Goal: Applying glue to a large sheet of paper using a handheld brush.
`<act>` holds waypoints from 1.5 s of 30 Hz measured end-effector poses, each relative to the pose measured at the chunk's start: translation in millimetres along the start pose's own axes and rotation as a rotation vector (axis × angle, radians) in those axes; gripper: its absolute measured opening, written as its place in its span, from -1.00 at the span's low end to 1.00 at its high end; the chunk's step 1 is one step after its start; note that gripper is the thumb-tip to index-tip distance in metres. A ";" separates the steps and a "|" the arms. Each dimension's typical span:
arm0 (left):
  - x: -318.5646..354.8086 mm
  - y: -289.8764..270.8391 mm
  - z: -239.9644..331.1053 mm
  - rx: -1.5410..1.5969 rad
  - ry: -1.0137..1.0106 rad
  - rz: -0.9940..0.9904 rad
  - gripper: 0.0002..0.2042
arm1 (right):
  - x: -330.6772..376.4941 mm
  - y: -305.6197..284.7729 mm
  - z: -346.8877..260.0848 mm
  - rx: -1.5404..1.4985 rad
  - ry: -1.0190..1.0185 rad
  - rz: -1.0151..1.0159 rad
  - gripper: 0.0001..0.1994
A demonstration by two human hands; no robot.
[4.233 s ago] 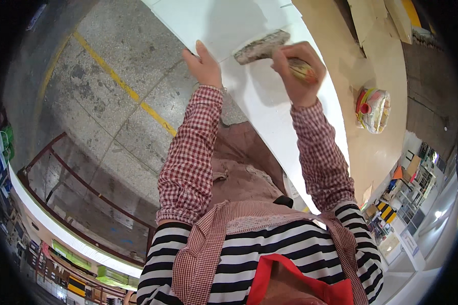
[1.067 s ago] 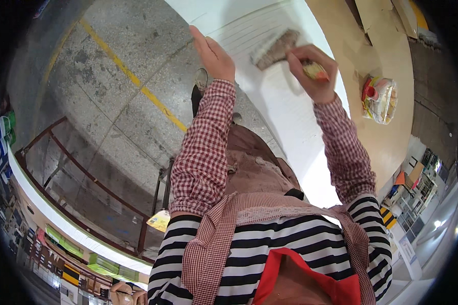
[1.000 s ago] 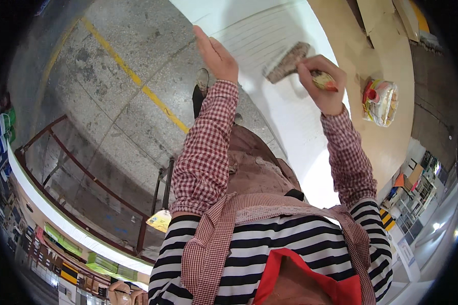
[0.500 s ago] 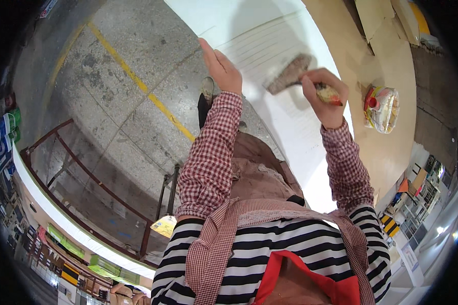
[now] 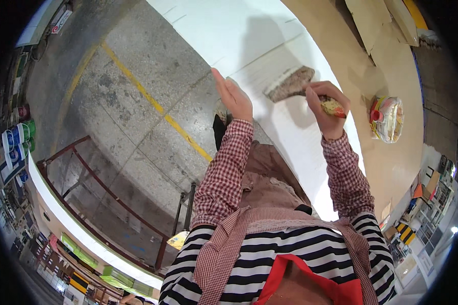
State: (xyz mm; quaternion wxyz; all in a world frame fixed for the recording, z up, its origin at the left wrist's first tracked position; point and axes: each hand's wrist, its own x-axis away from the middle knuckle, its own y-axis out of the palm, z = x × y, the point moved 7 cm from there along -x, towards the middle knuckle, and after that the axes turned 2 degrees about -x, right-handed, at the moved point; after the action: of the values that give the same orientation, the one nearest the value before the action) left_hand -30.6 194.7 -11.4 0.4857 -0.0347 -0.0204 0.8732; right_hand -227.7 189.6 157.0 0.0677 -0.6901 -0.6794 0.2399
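Though streaky, white panel (image 5: 305,137) beside stained grey floor (image 5: 122,109).

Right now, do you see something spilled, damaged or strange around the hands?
Nothing serious: the brush in the right hand looks dirty, with brownish discolouration, and the floor is darkly blotched, perhaps stained. I see no clear spill on the white board.

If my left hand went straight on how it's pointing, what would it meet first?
Probably the white board, at its left edge; your left hand points nearly along that edge, but depth is unclear.
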 end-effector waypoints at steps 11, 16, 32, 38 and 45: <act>-41.5 -16.2 -17.8 0.100 -0.360 0.135 -0.41 | -29.2 29.3 4.2 -0.096 -0.002 0.059 -0.94; -58.8 -0.2 -28.3 0.144 -0.273 0.027 -0.54 | -42.5 51.1 3.9 -0.046 -0.037 0.024 -0.92; -54.4 2.3 -41.7 0.103 -0.381 -0.036 -0.48 | 9.8 -9.1 34.8 0.012 0.080 0.103 -0.91; -52.1 4.0 -38.7 0.159 -0.377 -0.045 -0.49 | -0.9 -40.6 32.9 -0.113 0.197 0.180 -0.92; -52.6 5.8 -37.2 0.123 -0.362 -0.074 -0.49 | -31.4 -38.7 78.1 -0.316 0.304 0.254 -0.95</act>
State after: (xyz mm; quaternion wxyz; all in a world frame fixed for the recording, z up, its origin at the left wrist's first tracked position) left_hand -4.9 147.0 -46.7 0.5070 0.1536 -0.0554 0.8463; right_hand -294.5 143.6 112.3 0.0298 -0.8002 -0.5983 0.0306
